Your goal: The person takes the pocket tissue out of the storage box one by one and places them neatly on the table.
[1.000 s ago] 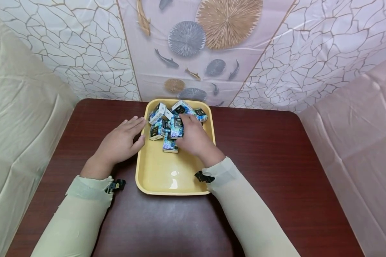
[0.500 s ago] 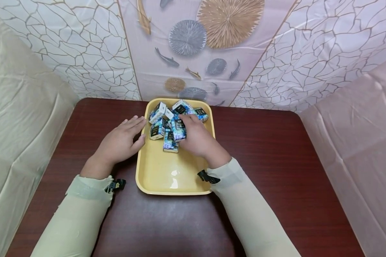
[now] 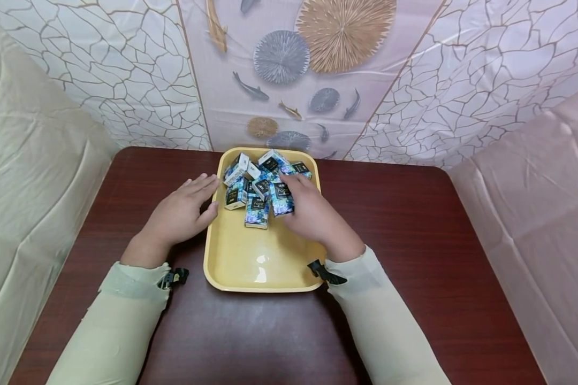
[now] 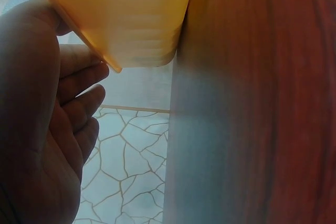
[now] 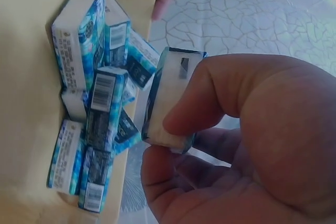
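Small blue-and-white patterned boxes with black labels lie heaped at the far end of a yellow tray (image 3: 250, 262). My right hand (image 3: 313, 214) pinches one such box (image 3: 282, 200) between thumb and fingers, at the right of the heap. In the right wrist view, the thumb presses on the pale side of this box (image 5: 170, 95), which is held apart from the others. Along the left rim of the tray lies my left hand (image 3: 180, 214), with its fingers extended and holding no box. The left wrist view shows its fingertips at the rim (image 4: 79, 32).
Under the tray is a dark red-brown table (image 3: 390, 256). A patterned cloth (image 3: 289, 96) hangs behind the table's far edge, and plain pale cloths hang at both sides. One box (image 3: 257, 212) lies nearest the tray's bare front part.
My right hand has moved right and slightly nearer with the box it grips, uncovering boxes beneath. The left hand has stayed at the tray's rim.
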The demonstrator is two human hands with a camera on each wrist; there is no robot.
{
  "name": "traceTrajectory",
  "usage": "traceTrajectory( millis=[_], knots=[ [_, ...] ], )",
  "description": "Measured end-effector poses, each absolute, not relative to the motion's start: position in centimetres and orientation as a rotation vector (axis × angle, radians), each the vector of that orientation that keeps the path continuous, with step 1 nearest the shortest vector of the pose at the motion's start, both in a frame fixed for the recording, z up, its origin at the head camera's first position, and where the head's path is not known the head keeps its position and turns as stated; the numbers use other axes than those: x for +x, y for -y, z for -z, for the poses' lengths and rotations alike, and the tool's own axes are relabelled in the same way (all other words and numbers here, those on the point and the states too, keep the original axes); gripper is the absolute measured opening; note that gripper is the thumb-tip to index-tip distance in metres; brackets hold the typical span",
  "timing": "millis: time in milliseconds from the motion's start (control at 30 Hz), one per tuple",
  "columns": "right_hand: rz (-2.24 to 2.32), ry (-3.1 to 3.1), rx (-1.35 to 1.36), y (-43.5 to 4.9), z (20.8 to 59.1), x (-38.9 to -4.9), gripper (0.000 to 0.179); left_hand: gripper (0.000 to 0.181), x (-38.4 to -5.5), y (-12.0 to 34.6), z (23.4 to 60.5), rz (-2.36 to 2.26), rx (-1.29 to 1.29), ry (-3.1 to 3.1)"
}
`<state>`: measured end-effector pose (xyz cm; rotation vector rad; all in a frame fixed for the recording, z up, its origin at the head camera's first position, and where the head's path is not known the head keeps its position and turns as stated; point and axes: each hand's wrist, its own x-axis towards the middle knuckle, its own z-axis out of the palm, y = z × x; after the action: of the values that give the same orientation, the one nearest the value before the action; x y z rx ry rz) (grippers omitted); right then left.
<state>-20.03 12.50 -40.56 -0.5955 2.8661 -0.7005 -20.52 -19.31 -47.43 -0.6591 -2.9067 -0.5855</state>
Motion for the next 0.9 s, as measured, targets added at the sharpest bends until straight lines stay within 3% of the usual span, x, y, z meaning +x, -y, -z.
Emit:
traceTrajectory(
  millis=[900],
  knots=[
    [0.794,-2.911,-0.505,-17.5,40.2,-18.1,0.082,0.063,-20.4,19.3,47.3,0.6,-0.654,2.914]
  ],
)
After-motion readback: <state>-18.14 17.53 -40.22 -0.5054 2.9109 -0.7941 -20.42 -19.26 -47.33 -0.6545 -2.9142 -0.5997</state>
